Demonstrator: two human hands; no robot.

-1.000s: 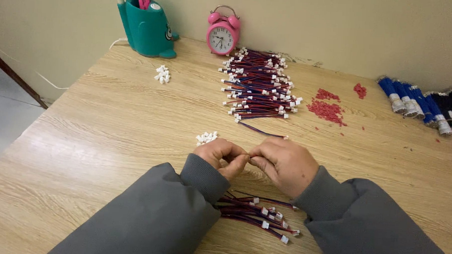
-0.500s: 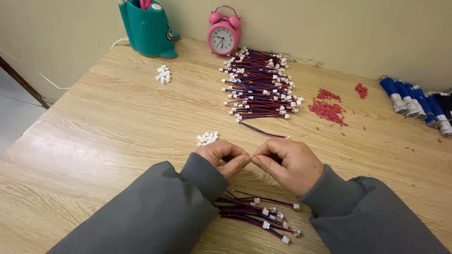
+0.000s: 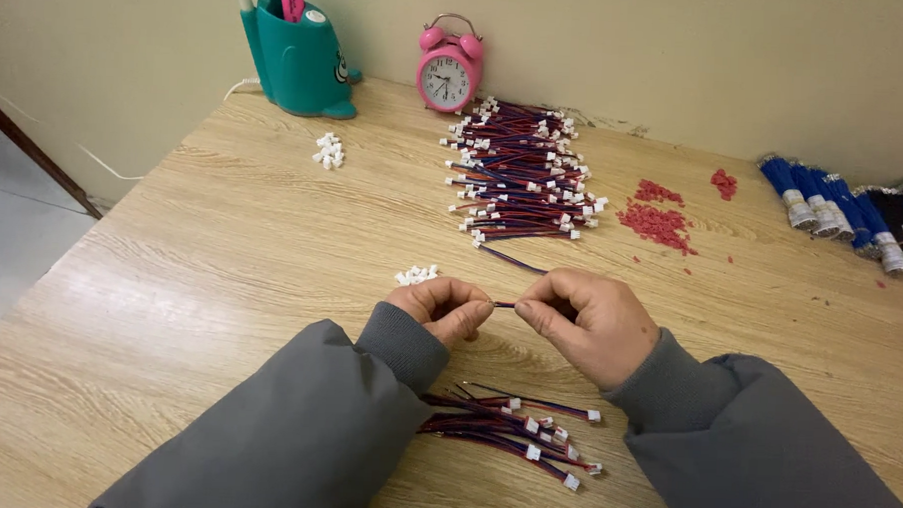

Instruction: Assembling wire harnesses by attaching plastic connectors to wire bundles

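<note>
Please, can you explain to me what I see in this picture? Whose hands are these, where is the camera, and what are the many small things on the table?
The camera sits on a person's head and looks down, so these are the person's own hands in grey sleeves. The left hand and the right hand pinch a short thin wire between them. On the wooden table lie a large pile of red-and-blue wires with white plugs, a smaller bundle of such wires near the person, two little heaps of white connectors, red bits, and blue and black spools. At the back stand a pink alarm clock and a teal pen holder.
</note>
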